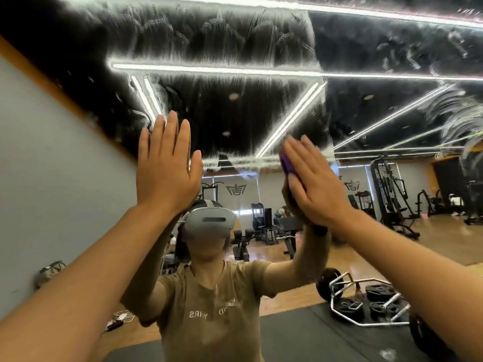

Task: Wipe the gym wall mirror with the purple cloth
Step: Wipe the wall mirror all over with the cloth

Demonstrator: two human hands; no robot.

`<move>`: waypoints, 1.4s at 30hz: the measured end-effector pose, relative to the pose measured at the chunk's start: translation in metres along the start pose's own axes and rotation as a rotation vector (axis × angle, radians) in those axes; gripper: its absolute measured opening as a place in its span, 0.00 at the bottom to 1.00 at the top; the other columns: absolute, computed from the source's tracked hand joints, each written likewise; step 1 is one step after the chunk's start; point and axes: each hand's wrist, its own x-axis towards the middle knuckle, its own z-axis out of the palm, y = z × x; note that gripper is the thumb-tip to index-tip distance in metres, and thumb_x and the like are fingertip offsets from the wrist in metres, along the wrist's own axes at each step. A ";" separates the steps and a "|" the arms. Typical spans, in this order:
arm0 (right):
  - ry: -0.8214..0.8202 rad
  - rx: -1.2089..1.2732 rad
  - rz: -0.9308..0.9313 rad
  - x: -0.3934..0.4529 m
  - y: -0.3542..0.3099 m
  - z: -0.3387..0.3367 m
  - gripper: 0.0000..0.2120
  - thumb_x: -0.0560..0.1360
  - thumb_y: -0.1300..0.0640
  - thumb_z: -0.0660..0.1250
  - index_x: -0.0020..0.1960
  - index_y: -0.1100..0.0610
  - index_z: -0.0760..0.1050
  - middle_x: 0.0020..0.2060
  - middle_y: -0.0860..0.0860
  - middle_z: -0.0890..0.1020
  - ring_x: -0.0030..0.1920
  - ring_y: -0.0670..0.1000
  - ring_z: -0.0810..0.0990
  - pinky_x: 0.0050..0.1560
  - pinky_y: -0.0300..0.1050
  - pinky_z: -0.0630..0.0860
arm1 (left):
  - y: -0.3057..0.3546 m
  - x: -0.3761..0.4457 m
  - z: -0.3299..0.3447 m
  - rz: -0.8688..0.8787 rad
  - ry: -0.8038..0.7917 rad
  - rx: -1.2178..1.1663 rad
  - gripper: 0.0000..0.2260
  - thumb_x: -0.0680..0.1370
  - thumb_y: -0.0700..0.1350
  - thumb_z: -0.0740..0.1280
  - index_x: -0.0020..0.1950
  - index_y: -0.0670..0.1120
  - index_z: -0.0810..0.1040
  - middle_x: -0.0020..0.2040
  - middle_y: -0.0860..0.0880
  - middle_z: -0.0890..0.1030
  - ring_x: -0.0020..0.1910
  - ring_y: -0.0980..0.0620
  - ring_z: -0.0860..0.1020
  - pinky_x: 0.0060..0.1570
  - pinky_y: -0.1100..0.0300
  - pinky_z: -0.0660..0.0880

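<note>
The wall mirror [235, 113] fills the view, its upper part covered in white streaky smears. My right hand [313, 184] presses the purple cloth [287, 163] flat against the glass at mid height; only a strip of cloth shows past my fingers. My left hand [167, 168] lies flat on the mirror with fingers spread and nothing in it, to the left of the cloth. The mirror reflects a person in a tan shirt with both arms raised.
A grey wall [52, 192] borders the mirror on the left. A vertical seam [324, 100] joins a second mirror panel on the right, also smeared. Gym machines, weight plates and a dark floor mat appear as reflections.
</note>
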 end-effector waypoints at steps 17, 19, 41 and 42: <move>-0.206 -0.056 -0.479 -0.081 -0.056 0.011 0.28 0.82 0.52 0.55 0.80 0.59 0.59 0.80 0.54 0.61 0.80 0.57 0.56 0.80 0.55 0.54 | -0.010 -0.017 -0.004 0.095 -0.023 -0.019 0.30 0.82 0.56 0.49 0.81 0.43 0.61 0.82 0.43 0.58 0.81 0.44 0.53 0.80 0.47 0.46; -0.254 -0.070 -0.586 -0.061 -0.044 0.008 0.28 0.82 0.52 0.54 0.80 0.58 0.58 0.80 0.54 0.61 0.81 0.56 0.56 0.80 0.53 0.51 | -0.012 -0.019 -0.004 0.102 -0.022 -0.022 0.30 0.82 0.56 0.49 0.81 0.43 0.61 0.81 0.43 0.58 0.81 0.44 0.53 0.79 0.48 0.46; -0.252 -0.101 -0.724 -0.061 -0.094 0.029 0.26 0.84 0.51 0.53 0.80 0.58 0.59 0.80 0.52 0.59 0.81 0.57 0.53 0.79 0.56 0.56 | -0.035 -0.068 -0.026 0.113 -0.091 0.049 0.28 0.84 0.56 0.48 0.82 0.45 0.57 0.82 0.46 0.56 0.81 0.47 0.52 0.79 0.55 0.42; -0.290 -0.085 -0.787 -0.054 -0.088 0.028 0.26 0.84 0.51 0.53 0.81 0.58 0.59 0.80 0.52 0.59 0.81 0.56 0.53 0.79 0.56 0.57 | -0.035 -0.069 -0.026 0.110 -0.095 0.055 0.28 0.84 0.56 0.48 0.82 0.45 0.57 0.82 0.46 0.55 0.82 0.47 0.51 0.79 0.55 0.41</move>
